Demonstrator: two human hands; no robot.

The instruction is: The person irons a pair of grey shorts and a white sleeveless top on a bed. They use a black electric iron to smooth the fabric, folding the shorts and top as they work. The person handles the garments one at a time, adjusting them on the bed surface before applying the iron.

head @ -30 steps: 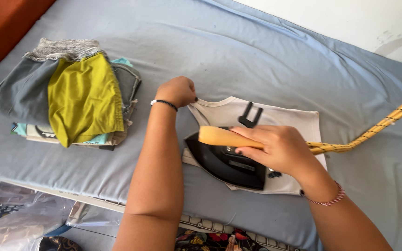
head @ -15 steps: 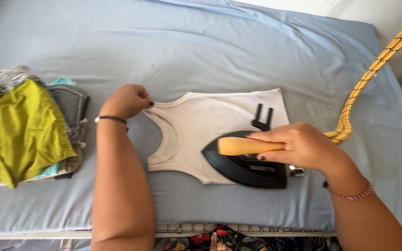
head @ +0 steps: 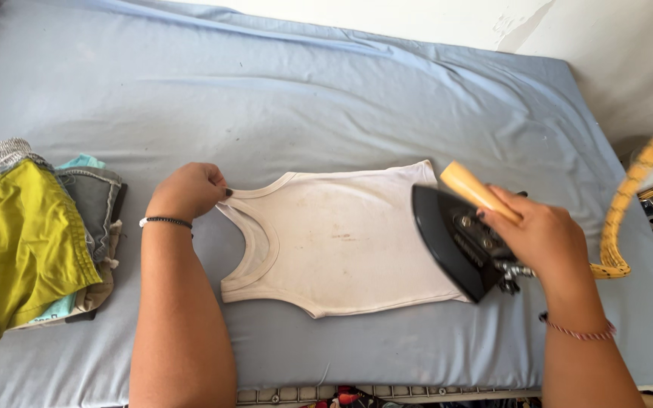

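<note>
A small white sleeveless top (head: 338,240) lies flat on a blue-grey sheet (head: 326,98), neck toward the left. My left hand (head: 187,189) pinches its shoulder strap at the left end. My right hand (head: 542,234) grips the wooden handle of a black iron (head: 455,238), which is tilted up on its side over the top's right hem, soleplate facing left. A yellow braided cord (head: 625,211) runs from the iron off to the right.
A pile of folded clothes (head: 28,234), with a yellow-green piece on top, sits at the left edge of the sheet. A white wall (head: 606,45) rises behind the far right corner. A patterned surface shows below the near edge.
The iron has slid right off the middle of the top and tipped up on its side. My view has shifted right, so the clothes pile now sits further left.
</note>
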